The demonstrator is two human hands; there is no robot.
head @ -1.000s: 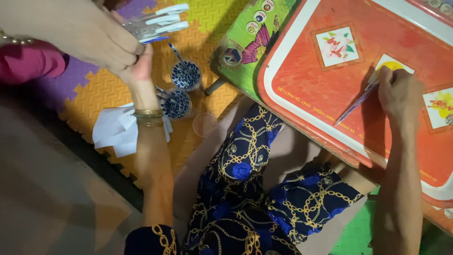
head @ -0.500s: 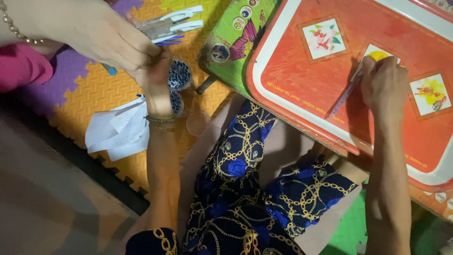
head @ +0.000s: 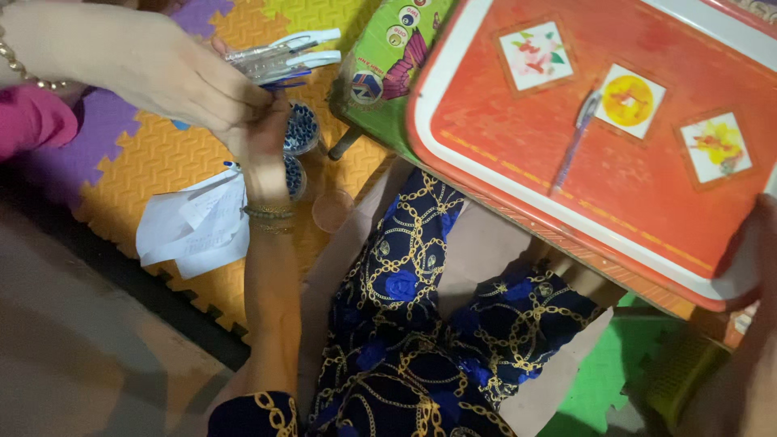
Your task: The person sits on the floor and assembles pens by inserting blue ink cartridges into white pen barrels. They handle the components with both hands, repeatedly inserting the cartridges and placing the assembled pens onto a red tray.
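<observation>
While the left hand (head: 261, 133) reaches far-left, fingers hidden under another person's hand (head: 137, 61), I can't tell its grip. Bundle of pens (head: 279, 58) lies just beyond, long axis left-right. Two round cups of pen parts (head: 301, 129) sit beside the wrist. Right hand (head: 749, 267) rests on the red tray's (head: 518, 162) near-right edge, apparently empty; one pen (head: 573, 142) and three picture cards lie on the tray.

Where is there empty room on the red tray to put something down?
The red tray is bare along its left side, left of the pen, and below the three picture cards. Off the tray it is crowded: pens, round containers and papers on the foam mat.
</observation>
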